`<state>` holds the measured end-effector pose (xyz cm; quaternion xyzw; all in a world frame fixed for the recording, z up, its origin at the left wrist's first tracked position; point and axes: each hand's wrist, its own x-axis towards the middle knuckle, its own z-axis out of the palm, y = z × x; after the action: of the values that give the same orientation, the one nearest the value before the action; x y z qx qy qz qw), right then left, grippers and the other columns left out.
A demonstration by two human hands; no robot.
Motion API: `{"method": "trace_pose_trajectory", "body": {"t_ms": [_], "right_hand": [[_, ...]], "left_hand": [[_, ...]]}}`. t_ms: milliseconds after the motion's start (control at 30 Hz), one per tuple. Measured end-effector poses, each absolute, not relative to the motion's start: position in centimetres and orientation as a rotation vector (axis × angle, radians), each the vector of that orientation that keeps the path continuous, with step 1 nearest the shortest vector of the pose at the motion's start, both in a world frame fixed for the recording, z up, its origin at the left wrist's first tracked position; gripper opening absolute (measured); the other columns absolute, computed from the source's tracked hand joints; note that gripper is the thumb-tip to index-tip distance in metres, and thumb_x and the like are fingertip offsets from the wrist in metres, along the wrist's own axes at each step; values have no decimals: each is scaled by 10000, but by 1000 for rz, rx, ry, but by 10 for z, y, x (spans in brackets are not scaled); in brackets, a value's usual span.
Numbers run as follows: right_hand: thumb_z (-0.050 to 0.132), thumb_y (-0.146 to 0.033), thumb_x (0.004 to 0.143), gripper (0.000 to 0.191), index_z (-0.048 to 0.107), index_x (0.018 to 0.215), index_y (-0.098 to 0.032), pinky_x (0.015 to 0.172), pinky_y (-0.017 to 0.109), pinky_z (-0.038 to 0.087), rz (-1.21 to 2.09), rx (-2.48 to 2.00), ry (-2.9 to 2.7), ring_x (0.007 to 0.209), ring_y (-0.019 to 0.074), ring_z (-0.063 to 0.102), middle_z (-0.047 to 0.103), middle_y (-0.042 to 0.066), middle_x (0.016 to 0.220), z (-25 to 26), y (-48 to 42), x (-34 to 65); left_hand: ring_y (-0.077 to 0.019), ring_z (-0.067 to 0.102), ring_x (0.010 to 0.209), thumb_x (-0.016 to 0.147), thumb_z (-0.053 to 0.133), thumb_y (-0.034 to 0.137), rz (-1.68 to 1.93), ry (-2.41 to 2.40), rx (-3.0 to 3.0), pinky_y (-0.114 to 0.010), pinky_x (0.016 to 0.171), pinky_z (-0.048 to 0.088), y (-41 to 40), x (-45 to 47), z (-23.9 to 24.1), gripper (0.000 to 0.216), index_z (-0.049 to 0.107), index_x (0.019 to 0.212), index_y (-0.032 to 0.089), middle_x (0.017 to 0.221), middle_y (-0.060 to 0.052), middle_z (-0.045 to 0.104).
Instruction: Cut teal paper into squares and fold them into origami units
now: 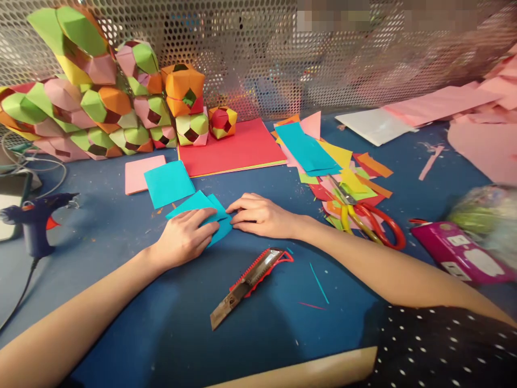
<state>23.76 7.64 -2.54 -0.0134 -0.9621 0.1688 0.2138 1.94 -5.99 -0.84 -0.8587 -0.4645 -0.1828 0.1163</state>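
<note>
A folded teal paper piece (202, 207) lies on the blue table (169, 323). My left hand (183, 237) presses flat on its lower part, fingers stretched out over the paper. From the right, my right hand (258, 215) rests on the paper's edge, fingers together and pressing the fold down. Just behind lies a teal paper square (167, 183) with a pink square (137, 172) beside it. A red utility knife (252, 277) with its blade out lies in front of my hands.
Stacked folded paper balls (100, 102) stand at the back left against a perforated metal screen. A red paper stack (234, 145), coloured scraps (323, 156), red-and-yellow scissors (367, 218), a blue glue gun (34, 221) at left and a magenta packet (460, 250) at right lie around.
</note>
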Motion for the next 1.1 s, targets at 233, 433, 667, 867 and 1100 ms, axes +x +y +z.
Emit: {"method": "trace_pose_trajectory", "body": {"t_ms": [233,433,667,867,1100], "right_hand": [[487,-237,965,189,661,920,-178,836,361,455,585,-23,-2525,926,170,609,704,72,999,-22,67,231],[578,-287,916,145,619,1006,-181,827,369,465,681,-53,-2398,915,181,605,686,78,972,-13,60,230],[574,-260,917,141,609,797,-196,737,302,451,803,-191,-2282,730,137,584,657,8,757,-2,50,225],[531,-318,923,172,652,895,-198,748,273,488,1150,-475,-2191,801,143,624,687,13,858,8,43,229],[623,-324,851,149,618,788,-188,680,248,452,1248,-469,-2145,720,119,552,611,0,771,16,31,227]], "left_hand": [[-228,671,909,921,514,308,-537,-1425,-2463,-369,770,570,-65,28,-7,210,666,911,164,1081,-116,677],[-168,675,830,943,484,202,-762,-1589,-2478,-292,739,552,-66,29,3,159,633,922,153,941,-61,701],[-168,664,851,937,492,200,-904,-1697,-2554,-301,767,531,-71,31,9,130,619,932,170,924,-50,696],[-124,617,738,911,519,203,-1127,-1990,-2519,-231,661,478,-73,35,22,120,617,847,179,825,-7,665],[-124,598,773,899,519,215,-1125,-2191,-2557,-240,718,448,-76,40,26,133,634,844,179,845,-2,664]]}}
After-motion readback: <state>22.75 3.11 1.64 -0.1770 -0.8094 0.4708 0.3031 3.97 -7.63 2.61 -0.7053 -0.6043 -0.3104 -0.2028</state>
